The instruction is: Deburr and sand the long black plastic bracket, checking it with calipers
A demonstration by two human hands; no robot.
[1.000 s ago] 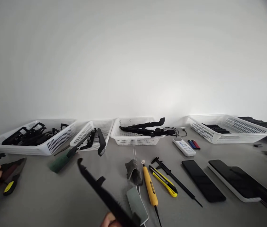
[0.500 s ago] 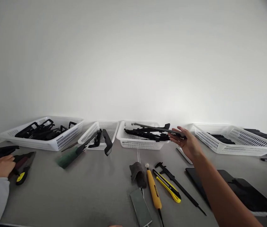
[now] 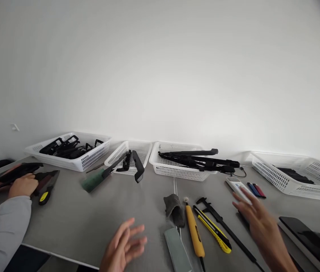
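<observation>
My left hand point(image 3: 124, 245) is over the front of the grey table, fingers spread, holding nothing. My right hand point(image 3: 257, 219) is raised at the right, fingers apart and slightly blurred, with nothing in it. Near it are a white box point(image 3: 237, 189), a black caliper point(image 3: 223, 223) and a dark flat panel point(image 3: 313, 241). Long black plastic parts point(image 3: 196, 158) lie in the middle white basket point(image 3: 177, 172), sticking out over its right rim. Between my hands lie a yellow utility knife point(image 3: 213, 232), a yellow-handled corded tool point(image 3: 194, 230), a grey-green block point(image 3: 177, 249) and a crumpled dark cloth point(image 3: 174, 207).
White baskets point(image 3: 94, 158) with black parts line the wall. A green-handled tool point(image 3: 93, 180) lies before the small basket point(image 3: 124, 145). Blue and red lighters point(image 3: 257, 190) are at right. At left, a co-worker's hand point(image 3: 22, 186) holds a black part beside a knife point(image 3: 48, 187).
My right hand has let go of the long black part, now in the middle basket, and drawn back lower right. My left hand has come into view. The camera view has shifted.
</observation>
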